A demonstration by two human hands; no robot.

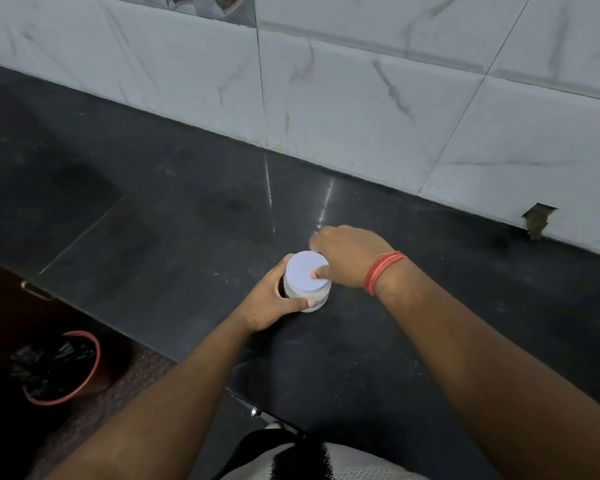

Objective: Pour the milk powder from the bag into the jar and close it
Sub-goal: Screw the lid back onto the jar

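A small clear jar (pixel 316 295) holding white powder stands on the black counter (pixel 174 216), near its front edge. A pale lilac lid (pixel 303 270) sits on top of the jar. My left hand (pixel 274 301) wraps the jar's body from the left, thumb across its front. My right hand (pixel 347 259), with red threads around the wrist, grips the lid from the right and rear, thumb lying on the lid's top. No milk powder bag is in view.
A white marble-tiled wall (pixel 361 98) runs behind the counter. On the floor at lower left stands a red bin (pixel 94 372) lined with a black bag. A dark cabinet edge (pixel 0 282) lies at the left.
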